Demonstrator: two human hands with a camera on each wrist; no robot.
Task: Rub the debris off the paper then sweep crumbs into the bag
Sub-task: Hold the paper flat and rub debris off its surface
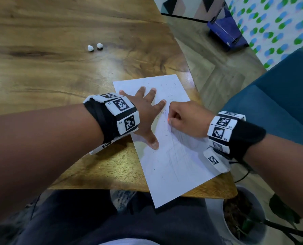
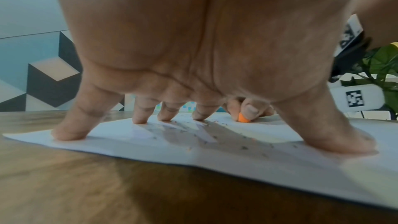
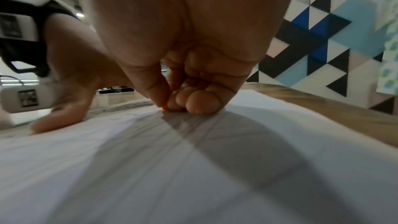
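Note:
A white sheet of paper (image 1: pixel 172 156) lies near the table's right front corner, its near corner hanging over the edge. Dark crumbs (image 1: pixel 170 85) and faint pencil lines are scattered over it. My left hand (image 1: pixel 147 106) presses flat on the sheet's left part with fingers spread (image 2: pixel 69 132). My right hand (image 1: pixel 184 117) pinches a small orange eraser (image 2: pixel 243 118) with curled fingers and holds its tip against the paper just right of my left index finger. In the right wrist view only a sliver of the eraser (image 3: pixel 165 107) shows under my fingertips. No bag is in view.
Two small white wads (image 1: pixel 94 47) lie on the wooden table (image 1: pixel 59 71) farther back. A blue chair (image 1: pixel 279 96) stands to the right. A potted plant (image 1: pixel 244 214) sits on the floor by the table's front right corner. A blue box (image 1: pixel 226 30) is beyond.

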